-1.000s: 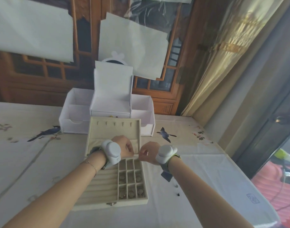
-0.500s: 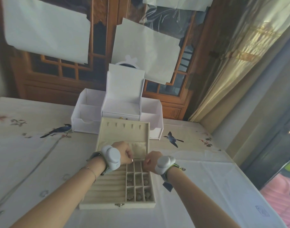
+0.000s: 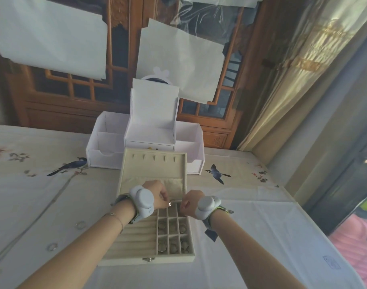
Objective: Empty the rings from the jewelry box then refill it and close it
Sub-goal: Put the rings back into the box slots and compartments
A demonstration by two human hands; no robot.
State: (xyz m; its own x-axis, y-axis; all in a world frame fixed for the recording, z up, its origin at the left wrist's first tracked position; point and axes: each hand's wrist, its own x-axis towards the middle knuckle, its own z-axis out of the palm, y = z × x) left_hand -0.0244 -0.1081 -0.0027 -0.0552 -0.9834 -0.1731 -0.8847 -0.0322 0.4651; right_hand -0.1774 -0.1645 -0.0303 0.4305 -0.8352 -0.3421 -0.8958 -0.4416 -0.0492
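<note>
The beige jewelry box [image 3: 136, 238] lies open in front of me, its lid [image 3: 154, 167] standing upright. Padded ring rolls fill its left half. The grid of small compartments [image 3: 174, 233] on the right holds several rings. My left hand [image 3: 157, 193] hovers over the back of the box, its fingertips pinching a small silver ring [image 3: 169, 204]. My right hand [image 3: 188, 202] is beside it at the back right compartments, fingers curled shut; nothing shows in them. Two loose rings [image 3: 81, 225] [image 3: 52, 247] lie on the tablecloth to the left.
A white desk organiser [image 3: 107, 155] with an upright flap stands just behind the box. The table carries a pale cloth printed with birds [image 3: 217, 173]. The table's right edge [image 3: 315, 224] drops off beside a curtain. Wooden panelling is behind.
My view has tilted and shifted, so the box sits more to the centre. Both hands have come slightly towards me over the back compartments, and a ring now shows at my left fingertips.
</note>
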